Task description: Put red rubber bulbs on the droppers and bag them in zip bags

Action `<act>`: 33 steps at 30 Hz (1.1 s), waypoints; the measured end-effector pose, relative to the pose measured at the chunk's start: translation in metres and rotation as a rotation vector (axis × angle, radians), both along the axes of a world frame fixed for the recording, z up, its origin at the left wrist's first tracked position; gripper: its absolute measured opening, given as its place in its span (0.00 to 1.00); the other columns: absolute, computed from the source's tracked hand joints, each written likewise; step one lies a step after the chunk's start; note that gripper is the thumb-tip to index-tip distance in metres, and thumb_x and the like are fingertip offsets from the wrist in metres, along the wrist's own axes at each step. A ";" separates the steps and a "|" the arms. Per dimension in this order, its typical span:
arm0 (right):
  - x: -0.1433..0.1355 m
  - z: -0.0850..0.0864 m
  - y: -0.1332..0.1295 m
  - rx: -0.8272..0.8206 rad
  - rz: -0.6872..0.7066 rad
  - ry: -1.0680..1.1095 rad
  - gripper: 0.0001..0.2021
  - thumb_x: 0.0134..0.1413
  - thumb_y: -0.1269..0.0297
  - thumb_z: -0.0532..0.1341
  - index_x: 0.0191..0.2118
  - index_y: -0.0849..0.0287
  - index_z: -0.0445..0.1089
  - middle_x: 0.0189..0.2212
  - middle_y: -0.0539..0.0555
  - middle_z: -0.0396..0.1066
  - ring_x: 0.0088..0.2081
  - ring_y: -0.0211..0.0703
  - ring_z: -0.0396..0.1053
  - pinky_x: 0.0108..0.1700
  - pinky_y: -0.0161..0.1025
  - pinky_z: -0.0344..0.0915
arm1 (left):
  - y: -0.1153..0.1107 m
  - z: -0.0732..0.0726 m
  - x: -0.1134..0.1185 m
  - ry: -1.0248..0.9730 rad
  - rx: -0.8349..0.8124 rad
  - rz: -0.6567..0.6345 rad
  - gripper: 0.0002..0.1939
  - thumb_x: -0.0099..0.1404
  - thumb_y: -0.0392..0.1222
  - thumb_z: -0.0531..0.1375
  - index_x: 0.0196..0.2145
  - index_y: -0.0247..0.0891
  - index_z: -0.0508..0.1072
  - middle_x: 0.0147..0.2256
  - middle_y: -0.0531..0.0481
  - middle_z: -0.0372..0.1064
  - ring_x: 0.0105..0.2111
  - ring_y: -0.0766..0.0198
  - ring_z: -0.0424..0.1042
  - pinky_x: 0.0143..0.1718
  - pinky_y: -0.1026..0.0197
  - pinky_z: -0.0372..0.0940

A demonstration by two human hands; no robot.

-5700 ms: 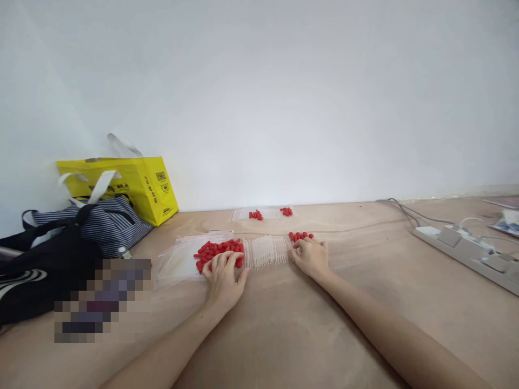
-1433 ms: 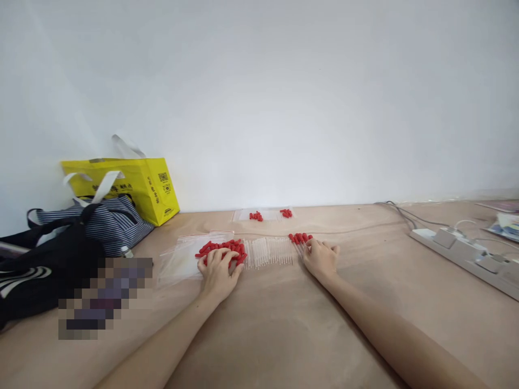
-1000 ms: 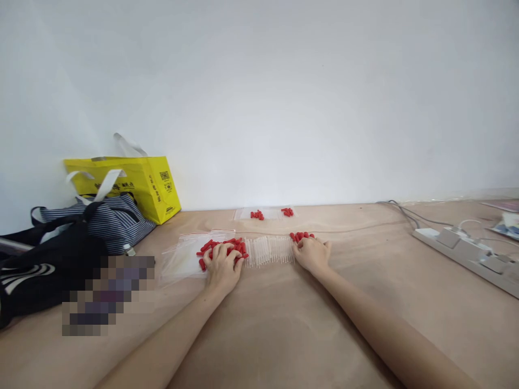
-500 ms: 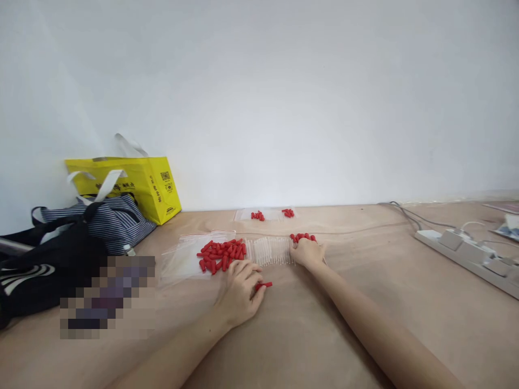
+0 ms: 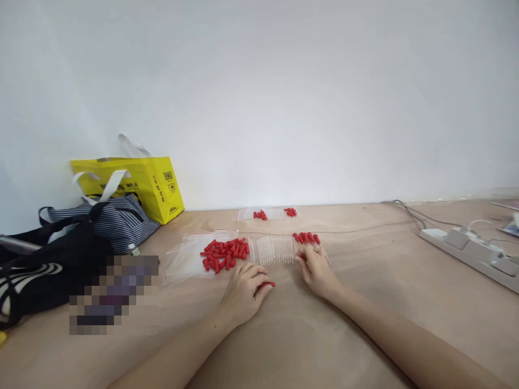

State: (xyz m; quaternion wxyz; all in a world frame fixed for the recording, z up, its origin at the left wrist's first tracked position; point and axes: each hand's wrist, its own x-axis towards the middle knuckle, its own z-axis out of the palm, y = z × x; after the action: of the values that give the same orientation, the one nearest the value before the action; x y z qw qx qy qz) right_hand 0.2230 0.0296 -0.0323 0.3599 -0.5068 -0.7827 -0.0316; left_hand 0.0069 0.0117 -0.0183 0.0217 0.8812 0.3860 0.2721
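Head view: two bare hands over a wood-toned tabletop (image 5: 284, 346), pale wall (image 5: 284, 108) behind.
Left hand (image 5: 246, 292): low over the tabletop, near side of the heap; thumb and fingers curled together on one red cap (image 5: 269, 284), tip poking out rightward.
Right hand (image 5: 318, 274): fingers bent, tips drawn close at the right end of the tubes; cannot tell whether one is pinched.
Loose caps (image 5: 225, 255): heaped at the right part of a clear zip bag (image 5: 182, 262).
Clear tubes (image 5: 271, 250): side by side in a row, between heap and right hand.
Capped tubes (image 5: 308, 238): red heads abreast, just beyond the right fingertips.
Near wall: second zip bag (image 5: 245, 214), two small red clusters (image 5: 260, 215).
Left side: yellow bag (image 5: 125, 181), striped bag (image 5: 130, 221), black bag (image 5: 52, 259).
Right side: white power strip (image 5: 436, 240), plugs in.
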 end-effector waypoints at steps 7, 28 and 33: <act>-0.007 -0.005 -0.032 -0.016 0.281 -0.069 0.11 0.58 0.70 0.46 0.39 0.58 0.64 0.29 0.53 0.67 0.31 0.39 0.62 0.38 0.40 0.52 | 0.000 0.001 0.001 -0.004 0.013 0.057 0.07 0.63 0.38 0.50 0.33 0.40 0.67 0.32 0.53 0.70 0.35 0.62 0.66 0.46 0.51 0.50; -0.021 -0.004 -0.035 0.105 0.310 -0.099 0.11 0.54 0.74 0.47 0.38 0.60 0.66 0.25 0.51 0.65 0.27 0.37 0.58 0.37 0.39 0.47 | -0.001 0.001 0.003 -0.121 0.000 0.082 0.09 0.62 0.42 0.50 0.31 0.41 0.70 0.28 0.53 0.71 0.31 0.63 0.67 0.46 0.50 0.49; -0.017 -0.005 -0.032 0.191 0.313 -0.149 0.14 0.49 0.78 0.47 0.36 0.59 0.66 0.24 0.49 0.64 0.24 0.35 0.56 0.36 0.40 0.44 | -0.005 0.002 0.004 -0.098 0.004 0.039 0.08 0.62 0.40 0.51 0.31 0.41 0.69 0.26 0.55 0.70 0.30 0.65 0.67 0.47 0.50 0.47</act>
State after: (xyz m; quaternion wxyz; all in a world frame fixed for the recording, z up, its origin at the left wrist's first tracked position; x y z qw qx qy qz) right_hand 0.2056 -0.0027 -0.0368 0.3482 -0.3388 -0.8697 -0.0869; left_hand 0.0107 0.0067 -0.0162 0.0336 0.8591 0.4013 0.3159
